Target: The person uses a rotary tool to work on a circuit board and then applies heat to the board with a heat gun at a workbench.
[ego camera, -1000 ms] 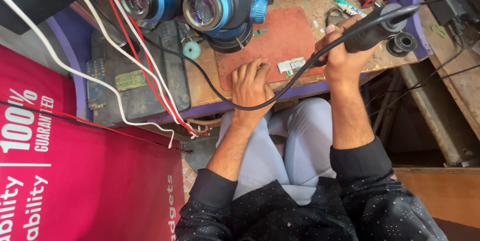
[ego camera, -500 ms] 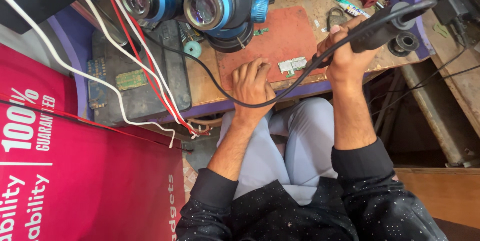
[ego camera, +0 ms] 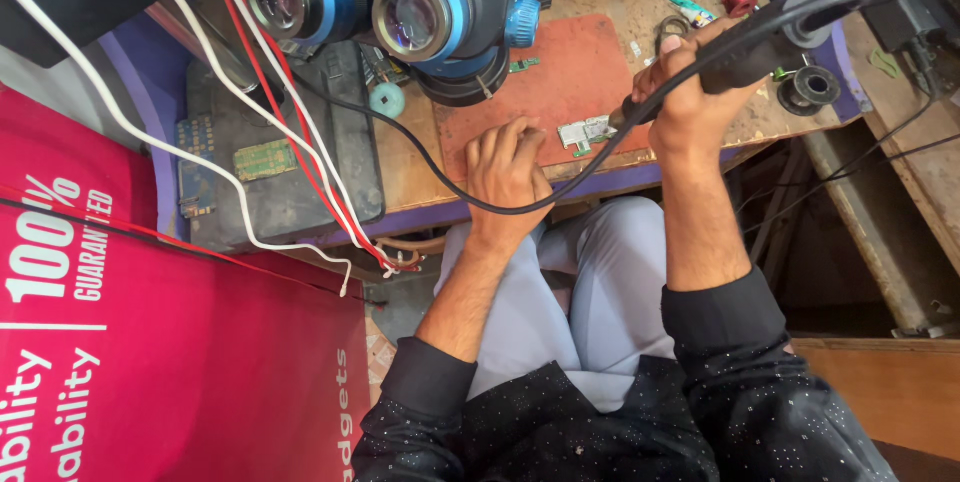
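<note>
Red mat (ego camera: 575, 67) covers the middle of my bench (ego camera: 420, 167), and a small circuit board (ego camera: 586, 133) lies at its near edge. My right hand (ego camera: 680, 92) is wrapped tight around the black handle of a hot-air tool (ego camera: 745, 47), fingers closed all the way round it, with the tip angled down at the board's right end. Whether the tip touches the board I cannot tell. The tool's black cable (ego camera: 520, 207) loops off the bench edge and runs back up under the microscope (ego camera: 400, 2). My left hand (ego camera: 508, 162) holds nothing; it rests palm down on the mat just left of the board, fingers loosely curled, fingertips beside the board's edge. Left of the mat sits a dark tray (ego camera: 300, 182) with a green board (ego camera: 265, 159) on it. White and red wires (ego camera: 290, 157) cross over that tray. A black ring (ego camera: 808, 88) sits on the bench just right of my right hand.
</note>
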